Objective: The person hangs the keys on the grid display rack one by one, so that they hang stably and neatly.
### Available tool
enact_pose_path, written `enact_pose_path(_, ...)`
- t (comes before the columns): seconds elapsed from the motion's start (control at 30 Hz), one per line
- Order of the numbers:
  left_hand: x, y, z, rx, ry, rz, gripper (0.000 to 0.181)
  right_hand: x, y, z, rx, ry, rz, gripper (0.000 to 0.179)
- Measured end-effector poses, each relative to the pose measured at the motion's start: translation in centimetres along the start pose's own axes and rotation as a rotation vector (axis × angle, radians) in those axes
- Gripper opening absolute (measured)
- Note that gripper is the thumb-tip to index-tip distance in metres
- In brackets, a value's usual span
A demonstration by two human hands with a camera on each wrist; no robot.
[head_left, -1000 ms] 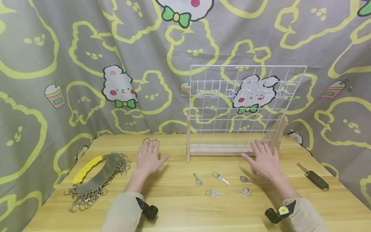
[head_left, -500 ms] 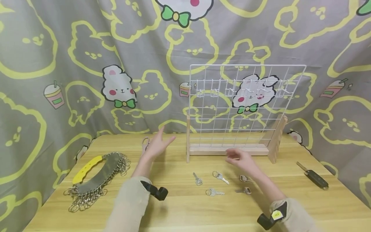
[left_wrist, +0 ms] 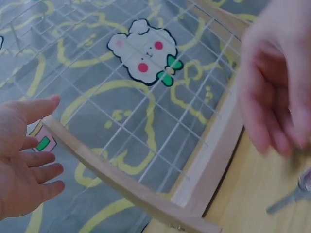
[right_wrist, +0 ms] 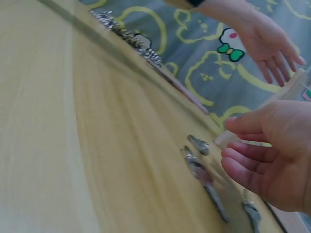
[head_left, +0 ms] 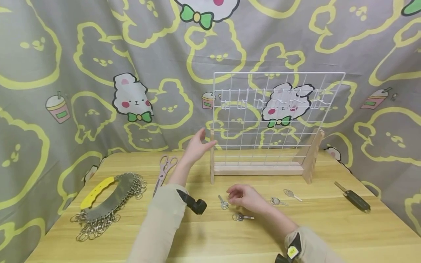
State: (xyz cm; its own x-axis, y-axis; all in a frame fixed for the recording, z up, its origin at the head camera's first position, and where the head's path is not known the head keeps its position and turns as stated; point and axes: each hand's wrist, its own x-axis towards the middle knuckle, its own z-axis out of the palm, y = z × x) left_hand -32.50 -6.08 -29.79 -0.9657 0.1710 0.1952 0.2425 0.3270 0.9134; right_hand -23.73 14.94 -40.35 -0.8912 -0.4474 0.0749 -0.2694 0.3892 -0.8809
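Observation:
My left hand [head_left: 196, 148] is raised beside the left wooden upright [head_left: 212, 157] of a white wire grid rack [head_left: 258, 137]. Its fingers are spread and hold nothing; in the left wrist view the thumb tip overlaps the upright's top [left_wrist: 51, 124]. Low over the table, my right hand [head_left: 250, 200] has loosely bent fingers with nothing between them. Just left of its fingertips lies a small silver key [head_left: 224, 204], and another key [head_left: 242, 217] lies below the hand. Two more keys lie right of it, one [head_left: 277, 201] nearer and one [head_left: 293, 195] farther. The right forearm hides part of the table.
Pink-handled scissors [head_left: 162, 173] lie left of the rack, partly behind the left forearm. Farther left is a curved grey band [head_left: 115, 199] with a yellow strip and many metal rings. A black car key [head_left: 356, 201] lies at right. White hooks [head_left: 260, 103] line the grid; a patterned curtain [head_left: 174, 47] hangs behind.
My left hand has moved right from over the scissors to the rack's left upright. My right hand has come left and nearer, uncovering a key near the rack and covering others.

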Motion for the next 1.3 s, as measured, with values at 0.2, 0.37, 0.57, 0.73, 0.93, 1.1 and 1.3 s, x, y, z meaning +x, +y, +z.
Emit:
enact_pose_path(0.2, 0.9, 0.2, 0.6, -0.139, 0.001, -0.023, 0.077, 0.8, 0.6, 1.1, -0.029, 0.001, 0.036, 0.022)
enact_pose_path(0.37, 1.2, 0.1, 1.1, -0.162, -0.009, -0.018, 0.072, 1.1, 0.8, 1.6, -0.145, 0.011, 0.005, 0.014)
enact_pose_path(0.57, 1.4, -0.1, 1.4, -0.163, 0.047, -0.022, 0.060, 1.3, 0.7, 1.7, -0.226, -0.013, -0.035, 0.005)
enact_pose_path(0.73, 1.5, 0.0, 1.3, -0.154, 0.044, -0.028, 0.058, 1.5, 0.5, 1.5, -0.230, -0.051, -0.027, 0.003)
enact_pose_path(0.93, 1.6, 0.1, 1.3, -0.158, 0.041, -0.034, 0.057, 1.5, 0.6, 1.1, -0.137, -0.103, 0.008, 0.004)
enact_pose_path(1.1, 1.5, 0.0, 1.3, -0.159, 0.044, -0.037, 0.057, 1.1, 0.6, 0.3, 0.016, -0.165, 0.064, 0.006)
enact_pose_path(1.3, 1.4, 0.0, 1.2, -0.155, 0.043, -0.030, 0.056, 1.2, -0.7, -1.8, -0.022, -0.159, 0.017, 0.007)
